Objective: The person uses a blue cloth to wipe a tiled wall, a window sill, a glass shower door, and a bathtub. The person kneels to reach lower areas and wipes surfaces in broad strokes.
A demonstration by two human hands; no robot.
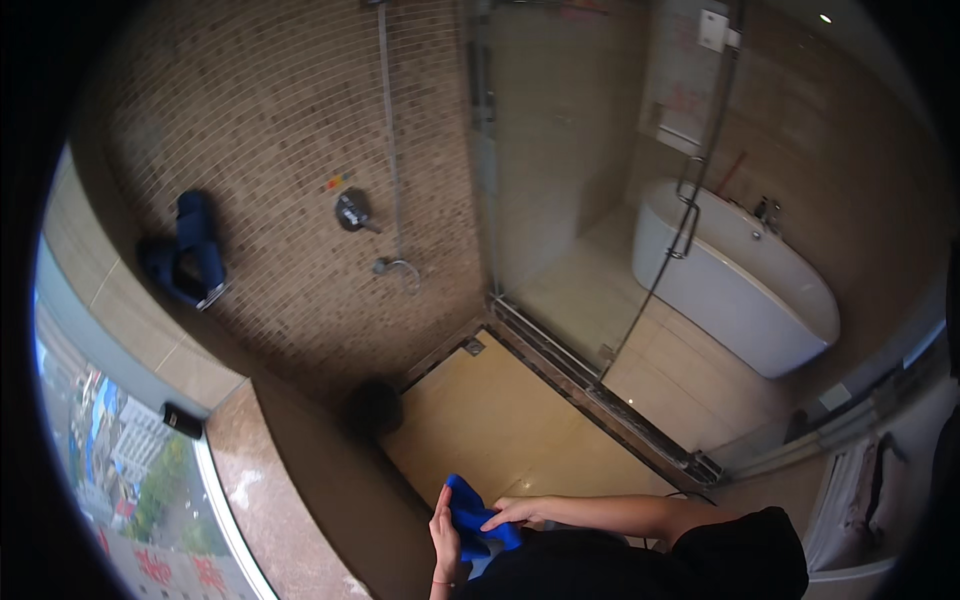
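Observation:
At the bottom middle, a blue cloth (471, 517) is held between both hands, close to the body. My left hand (444, 534) is upright along the cloth's left edge, with the cloth against its fingers. From the right, my right hand (516, 511) pinches the cloth near its middle. Beneath the hands lies the yellowish floor of a shower enclosure (517, 420).
A stone window ledge (255, 480) runs along the left, beside a dark bin-like object (375, 407). Ahead are a mosaic wall with a shower mixer (354, 210) and dark slippers (199, 232). A glass door's handle (688, 217) and a white bathtub (735, 292) are at right.

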